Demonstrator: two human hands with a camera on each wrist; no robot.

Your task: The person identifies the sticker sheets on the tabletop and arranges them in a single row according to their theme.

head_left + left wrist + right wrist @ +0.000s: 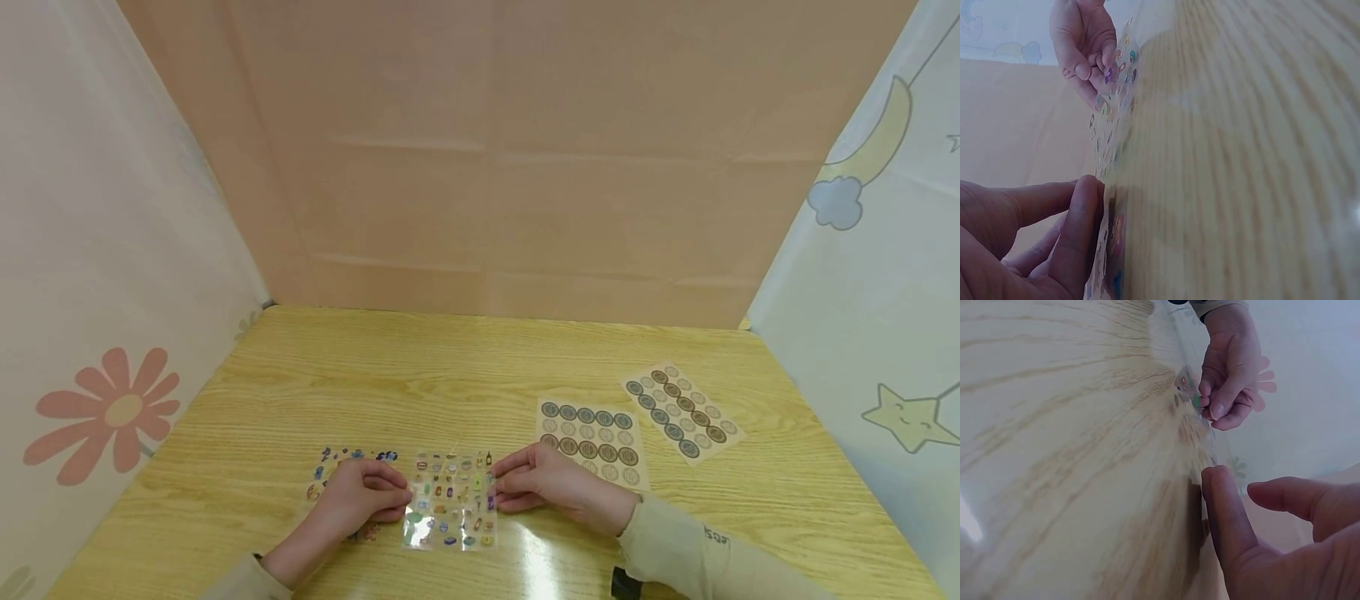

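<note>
A clear sheet of small colourful stickers [448,508] lies between my two hands, glossy with reflected light. My left hand [358,497] pinches its left edge between thumb and fingertips, also seen in the left wrist view. At the opposite edge, my right hand [558,483] holds the sheet with thumb and a finger together, while another finger [1285,494] stands apart. Seen from the left wrist, the sheet stretches low along the tabletop between both hands. Partly hidden under my left hand is a second sheet of stickers [327,460], with blue and red figures.
Beyond my right hand lies a beige sheet of round stickers [587,433], partly covered by the hand. A similar sheet [681,410] lies angled farther right. The wood-grain table [420,367] is bordered by an orange-brown backdrop [487,208] and printed side curtains.
</note>
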